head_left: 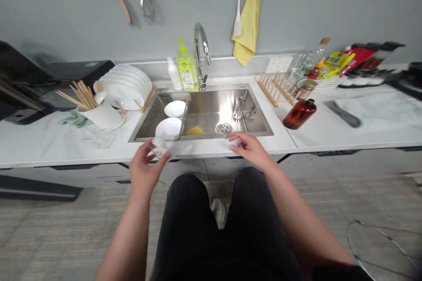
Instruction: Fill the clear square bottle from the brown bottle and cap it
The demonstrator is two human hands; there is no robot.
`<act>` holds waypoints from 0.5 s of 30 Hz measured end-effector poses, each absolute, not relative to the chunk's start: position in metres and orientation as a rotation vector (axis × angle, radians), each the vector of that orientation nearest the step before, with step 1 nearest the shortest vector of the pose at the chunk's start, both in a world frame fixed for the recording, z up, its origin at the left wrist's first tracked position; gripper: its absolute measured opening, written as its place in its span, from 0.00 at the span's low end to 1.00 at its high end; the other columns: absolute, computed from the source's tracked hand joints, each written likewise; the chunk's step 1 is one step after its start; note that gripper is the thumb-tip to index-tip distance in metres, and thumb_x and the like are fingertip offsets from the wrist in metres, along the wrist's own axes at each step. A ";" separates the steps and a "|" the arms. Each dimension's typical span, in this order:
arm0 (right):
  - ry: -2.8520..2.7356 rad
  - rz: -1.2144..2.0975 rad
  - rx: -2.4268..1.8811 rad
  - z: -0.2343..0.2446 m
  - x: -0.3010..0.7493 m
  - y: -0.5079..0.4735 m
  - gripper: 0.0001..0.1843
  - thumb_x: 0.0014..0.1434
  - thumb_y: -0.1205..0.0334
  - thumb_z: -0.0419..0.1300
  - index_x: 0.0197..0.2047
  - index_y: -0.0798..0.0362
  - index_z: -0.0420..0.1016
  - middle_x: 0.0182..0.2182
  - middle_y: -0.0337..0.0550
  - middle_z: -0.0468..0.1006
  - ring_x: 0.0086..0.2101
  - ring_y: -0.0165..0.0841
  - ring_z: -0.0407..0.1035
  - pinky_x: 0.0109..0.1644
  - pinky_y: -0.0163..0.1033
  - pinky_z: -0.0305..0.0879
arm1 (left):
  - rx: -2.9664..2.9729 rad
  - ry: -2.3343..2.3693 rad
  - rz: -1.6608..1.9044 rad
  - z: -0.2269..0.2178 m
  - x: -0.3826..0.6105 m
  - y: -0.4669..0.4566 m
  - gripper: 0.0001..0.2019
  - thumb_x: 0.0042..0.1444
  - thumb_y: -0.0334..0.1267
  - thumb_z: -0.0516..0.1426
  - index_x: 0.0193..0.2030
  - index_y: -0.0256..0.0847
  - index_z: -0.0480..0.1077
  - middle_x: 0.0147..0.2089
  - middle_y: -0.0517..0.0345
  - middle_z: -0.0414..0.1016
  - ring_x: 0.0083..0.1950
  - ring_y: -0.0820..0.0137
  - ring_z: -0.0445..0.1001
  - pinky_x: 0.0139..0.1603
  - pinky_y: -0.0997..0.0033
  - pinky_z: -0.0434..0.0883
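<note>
My left hand (145,164) grips a clear, see-through glass (161,147) at the front edge of the counter, thumb and fingers on either side of it. Motion blurs the glass, so its exact shape is hard to make out. To the right, my right hand (249,149) hovers over the counter's front edge with loosely bent fingers apart and nothing visible in them. Two white bowls, a back one (175,109) and a front one (169,128), sit in the wire basket on the left of the steel sink (214,101). A yellow sponge (194,131) lies in the sink.
A chrome faucet (198,48) rises behind the sink, beside a yellow-green soap bottle (187,70). White plates (123,85) and a chopstick holder (102,114) stand left. On the right are a wooden rack (275,90), an amber bottle (299,115) and a dark cloth-like strip (343,113).
</note>
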State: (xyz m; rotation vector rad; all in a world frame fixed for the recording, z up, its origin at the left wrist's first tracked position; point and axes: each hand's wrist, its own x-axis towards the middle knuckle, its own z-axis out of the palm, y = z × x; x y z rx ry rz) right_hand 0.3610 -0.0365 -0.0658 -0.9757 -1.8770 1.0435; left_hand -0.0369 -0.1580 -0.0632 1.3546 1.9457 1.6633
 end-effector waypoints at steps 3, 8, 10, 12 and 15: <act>-1.762 0.947 -1.107 -0.081 0.371 -0.011 0.26 0.66 0.36 0.74 0.53 0.50 0.87 0.38 0.44 0.86 0.28 0.34 0.68 0.34 0.41 0.65 | 1.230 2.319 1.741 -0.059 -0.102 -0.147 0.42 0.53 0.59 0.78 0.70 0.42 0.78 0.60 0.44 0.86 0.60 0.49 0.87 0.69 0.40 0.84; -1.755 1.017 -1.136 -0.093 0.378 -0.003 0.29 0.66 0.32 0.73 0.51 0.50 0.88 0.31 0.40 0.78 0.28 0.35 0.65 0.34 0.41 0.59 | 0.999 2.567 1.746 -0.068 -0.183 -0.133 0.40 0.54 0.51 0.78 0.69 0.39 0.73 0.64 0.45 0.83 0.61 0.55 0.85 0.68 0.45 0.83; -1.763 1.040 -1.130 -0.091 0.378 -0.005 0.28 0.66 0.32 0.74 0.51 0.50 0.88 0.30 0.39 0.76 0.29 0.35 0.64 0.34 0.41 0.58 | 0.935 2.649 1.680 -0.072 -0.196 -0.128 0.39 0.52 0.51 0.79 0.66 0.39 0.72 0.63 0.46 0.83 0.61 0.55 0.83 0.67 0.42 0.83; -1.765 1.059 -1.119 -0.089 0.377 -0.006 0.28 0.67 0.33 0.73 0.50 0.50 0.88 0.30 0.39 0.75 0.29 0.35 0.63 0.34 0.41 0.58 | 0.904 2.710 1.608 -0.074 -0.200 -0.122 0.37 0.53 0.52 0.79 0.63 0.40 0.72 0.60 0.49 0.82 0.59 0.55 0.82 0.67 0.40 0.83; -1.757 1.076 -1.116 -0.089 0.377 -0.006 0.27 0.67 0.34 0.73 0.51 0.50 0.88 0.31 0.38 0.74 0.29 0.34 0.63 0.34 0.41 0.57 | 0.877 2.779 1.569 -0.072 -0.201 -0.116 0.32 0.53 0.51 0.78 0.57 0.41 0.71 0.53 0.55 0.78 0.55 0.57 0.80 0.65 0.42 0.84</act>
